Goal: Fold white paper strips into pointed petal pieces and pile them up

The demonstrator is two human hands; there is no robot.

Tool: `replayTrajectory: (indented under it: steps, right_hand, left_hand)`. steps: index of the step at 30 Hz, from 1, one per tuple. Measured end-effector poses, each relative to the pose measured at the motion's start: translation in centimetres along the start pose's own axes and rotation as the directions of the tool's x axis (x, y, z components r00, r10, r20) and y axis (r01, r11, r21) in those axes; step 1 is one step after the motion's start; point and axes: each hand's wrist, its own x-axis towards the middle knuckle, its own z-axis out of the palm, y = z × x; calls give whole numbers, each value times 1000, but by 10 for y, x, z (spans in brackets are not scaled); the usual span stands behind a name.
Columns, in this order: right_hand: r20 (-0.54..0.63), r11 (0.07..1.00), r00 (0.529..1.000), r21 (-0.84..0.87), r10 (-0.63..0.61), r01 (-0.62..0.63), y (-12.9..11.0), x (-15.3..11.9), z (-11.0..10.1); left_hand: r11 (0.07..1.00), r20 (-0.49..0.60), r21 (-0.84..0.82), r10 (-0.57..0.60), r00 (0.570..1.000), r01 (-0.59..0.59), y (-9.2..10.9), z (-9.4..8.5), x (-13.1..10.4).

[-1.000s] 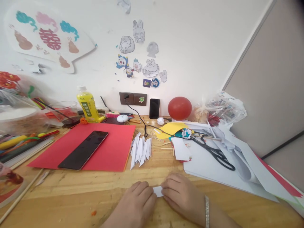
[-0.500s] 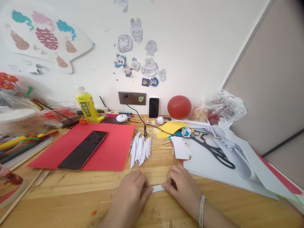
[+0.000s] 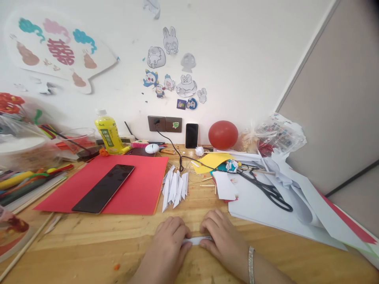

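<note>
A narrow folded strip of white paper (image 3: 195, 240) lies across the gap between my hands, low over the wooden table. My left hand (image 3: 169, 245) pinches its left end between thumb and fingers. At the other end, my right hand (image 3: 222, 241), with a sparkling bracelet on the wrist, grips the strip with thumb and curled fingers. Both ends of the strip are partly hidden by the fingers. Just beyond my hands is a pile of folded white paper pieces (image 3: 175, 188).
To the left, a black phone (image 3: 103, 189) rests on red paper (image 3: 145, 189). Black-handled scissors (image 3: 271, 191) lie on white sheets (image 3: 254, 211) at right. Toward the wall are a yellow bottle (image 3: 109, 134), a red balloon (image 3: 223, 135), another phone (image 3: 192, 136) and a black cable (image 3: 174, 146).
My fingers have shifted along the strip, and more of its length shows between them. The right fingers have lifted and spread slightly from the thumb. The view has tilted a little.
</note>
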Motion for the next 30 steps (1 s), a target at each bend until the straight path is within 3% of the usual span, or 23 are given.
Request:
replayTrajectory:
  steps: [5,9,13,19,25,30]
  right_hand:
    - [-42,993,992,14,-119,120,5,-2,0]
    - [-189,948,931,3,-312,319,7,-3,7]
    - [-240,937,922,96,-305,335,8,-3,7]
    - [-243,928,937,218,-249,303,12,-3,2]
    - [-164,923,949,237,-270,304,14,-6,-7]
    - [-184,899,949,315,-257,305,14,-8,-11]
  left_hand:
    - [1000,-52,-3,26,998,-26,2,1,-3]
    - [985,-103,40,170,980,-167,4,0,-5]
    - [951,-147,116,303,942,-287,2,-1,-7]
    - [969,-103,42,245,964,-242,0,-3,-9]
    - [993,-39,-47,104,994,-106,-2,-2,-13]
    - [991,-26,-131,10,1000,-13,-4,-2,-13]
